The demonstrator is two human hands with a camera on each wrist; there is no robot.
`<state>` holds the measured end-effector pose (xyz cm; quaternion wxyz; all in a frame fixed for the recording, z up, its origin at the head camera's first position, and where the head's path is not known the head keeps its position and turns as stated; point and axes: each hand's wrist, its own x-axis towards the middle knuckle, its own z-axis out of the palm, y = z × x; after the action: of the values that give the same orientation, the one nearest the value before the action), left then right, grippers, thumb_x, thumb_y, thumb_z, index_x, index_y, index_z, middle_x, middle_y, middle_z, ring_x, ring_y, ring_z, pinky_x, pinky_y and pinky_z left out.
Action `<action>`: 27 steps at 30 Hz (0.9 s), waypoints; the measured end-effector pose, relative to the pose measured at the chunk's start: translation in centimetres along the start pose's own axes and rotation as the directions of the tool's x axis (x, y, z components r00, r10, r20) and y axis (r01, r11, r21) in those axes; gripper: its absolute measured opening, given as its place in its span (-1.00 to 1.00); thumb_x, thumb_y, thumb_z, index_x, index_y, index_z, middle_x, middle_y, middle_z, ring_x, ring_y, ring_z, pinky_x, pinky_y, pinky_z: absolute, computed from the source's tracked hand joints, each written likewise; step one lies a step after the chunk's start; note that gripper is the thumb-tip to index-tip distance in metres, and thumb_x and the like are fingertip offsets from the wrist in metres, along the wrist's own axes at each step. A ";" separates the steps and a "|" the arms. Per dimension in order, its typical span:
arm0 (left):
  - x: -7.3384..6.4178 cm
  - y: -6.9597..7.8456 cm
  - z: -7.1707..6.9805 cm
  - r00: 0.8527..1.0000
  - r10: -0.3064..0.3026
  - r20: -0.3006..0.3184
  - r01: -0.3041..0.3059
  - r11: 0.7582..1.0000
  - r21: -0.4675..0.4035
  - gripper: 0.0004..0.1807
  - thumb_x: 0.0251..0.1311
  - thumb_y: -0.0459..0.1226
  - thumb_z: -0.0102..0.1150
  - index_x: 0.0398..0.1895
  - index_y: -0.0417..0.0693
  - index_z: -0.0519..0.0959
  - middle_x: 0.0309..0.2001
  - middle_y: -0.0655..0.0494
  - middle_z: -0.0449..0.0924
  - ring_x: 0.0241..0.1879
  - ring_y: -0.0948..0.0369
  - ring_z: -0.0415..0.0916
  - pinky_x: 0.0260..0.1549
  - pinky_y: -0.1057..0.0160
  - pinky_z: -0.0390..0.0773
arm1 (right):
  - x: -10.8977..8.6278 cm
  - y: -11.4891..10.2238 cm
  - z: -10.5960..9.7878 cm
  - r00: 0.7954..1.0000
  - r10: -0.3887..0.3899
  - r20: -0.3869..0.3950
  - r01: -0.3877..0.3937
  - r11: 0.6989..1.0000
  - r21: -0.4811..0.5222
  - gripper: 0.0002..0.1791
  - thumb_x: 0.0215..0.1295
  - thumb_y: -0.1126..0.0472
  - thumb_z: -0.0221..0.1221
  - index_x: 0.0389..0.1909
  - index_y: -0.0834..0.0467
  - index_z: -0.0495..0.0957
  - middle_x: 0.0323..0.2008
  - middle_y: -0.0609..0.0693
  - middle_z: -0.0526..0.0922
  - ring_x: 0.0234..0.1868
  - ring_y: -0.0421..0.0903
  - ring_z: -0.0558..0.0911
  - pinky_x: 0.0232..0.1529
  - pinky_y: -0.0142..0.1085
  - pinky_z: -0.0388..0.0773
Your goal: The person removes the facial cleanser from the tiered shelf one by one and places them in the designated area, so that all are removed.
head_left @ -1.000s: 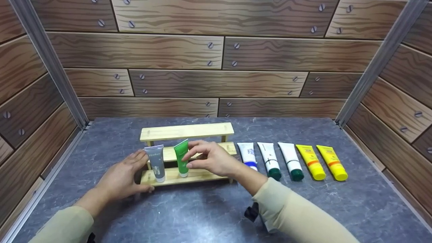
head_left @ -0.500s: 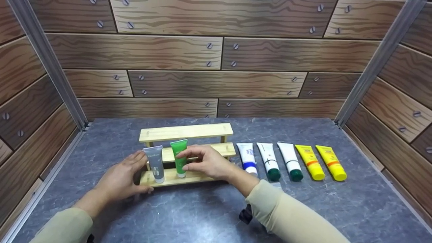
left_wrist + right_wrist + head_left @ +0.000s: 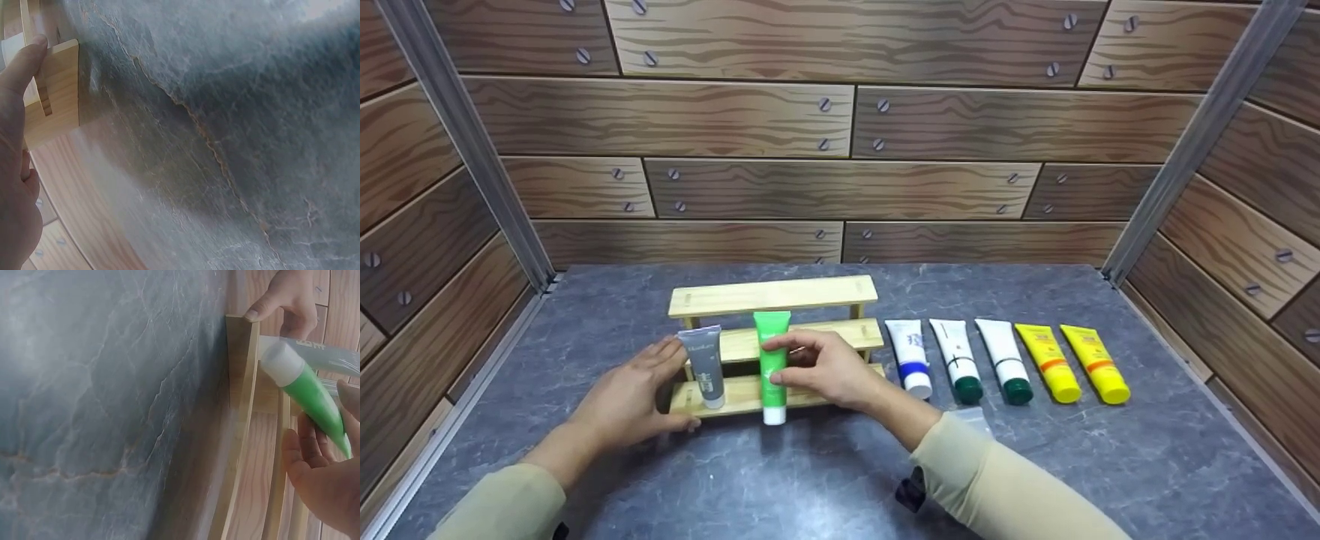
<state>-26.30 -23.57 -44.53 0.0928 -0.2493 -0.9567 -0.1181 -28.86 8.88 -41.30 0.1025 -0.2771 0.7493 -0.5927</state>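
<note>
In the head view a three-step wooden rack (image 3: 780,292) stands left of the middle. My left hand (image 3: 622,394) grips its left end, the thumb at the front edge of the lowest step and the fingers farther back. The left wrist view shows that thumb on the corner of the rack (image 3: 62,84). A grey squeeze tube (image 3: 706,367) stands cap down on the lowest step. Between thumb and fingers my right hand (image 3: 844,371) pinches a green squeeze tube (image 3: 772,397), its white cap pointing down, in front of the lowest step. The right wrist view shows this tube (image 3: 318,402) tilted.
Right of the rack several tubes lie in a row: a white tube with a blue band (image 3: 911,356), white tubes with green caps (image 3: 956,352) and yellow tubes (image 3: 1046,356). A pale flat end (image 3: 973,420) shows beside my right sleeve. Wood-patterned walls (image 3: 840,187) enclose the grey table.
The green tube first straightens over the lowest step, then comes forward and slightly right, its cap now in front of the step's edge. My left hand and the grey tube stay in place.
</note>
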 end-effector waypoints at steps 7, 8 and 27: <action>0.0 0.0 -0.1 1.000 -0.006 0.002 0.006 1.000 0.000 0.19 0.01 0.25 0.56 0.55 -0.30 0.33 0.58 -0.28 0.21 0.51 -0.31 0.24 0.44 -0.33 0.30 | -1.7 -1.0 -1.3 0.999 -0.001 -0.039 0.001 1.000 -0.002 -0.63 0.29 0.39 0.43 0.10 0.32 0.66 -0.05 0.10 0.72 -0.13 -0.06 0.73 -0.05 -0.20 0.78; 0.0 0.0 -0.1 1.000 -0.006 0.002 0.006 1.000 0.000 0.19 0.01 0.25 0.56 0.55 -0.30 0.33 0.57 -0.28 0.21 0.51 -0.32 0.24 0.44 -0.33 0.30 | -2.1 -1.1 -1.5 0.999 -0.001 -0.041 0.000 1.000 -0.015 -0.64 0.29 0.39 0.43 0.09 0.32 0.67 -0.06 0.10 0.72 -0.13 -0.06 0.73 -0.05 -0.20 0.78; -0.1 0.0 0.0 0.999 0.020 -0.038 -0.020 1.000 -0.009 0.14 -0.02 0.20 0.60 0.49 -0.35 0.41 0.52 -0.30 0.32 0.48 -0.31 0.31 0.42 -0.30 0.36 | -7.7 -3.4 -4.1 1.000 0.027 0.002 -0.026 0.993 -0.111 -0.69 0.35 0.33 0.41 0.08 0.24 0.68 -0.03 0.12 0.73 -0.04 0.05 0.74 -0.08 -0.21 0.78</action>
<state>-26.26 -23.59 -44.57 0.1108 -0.2570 -0.9517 -0.1261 -23.47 15.99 -38.34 0.0961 -0.2734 0.7846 -0.5481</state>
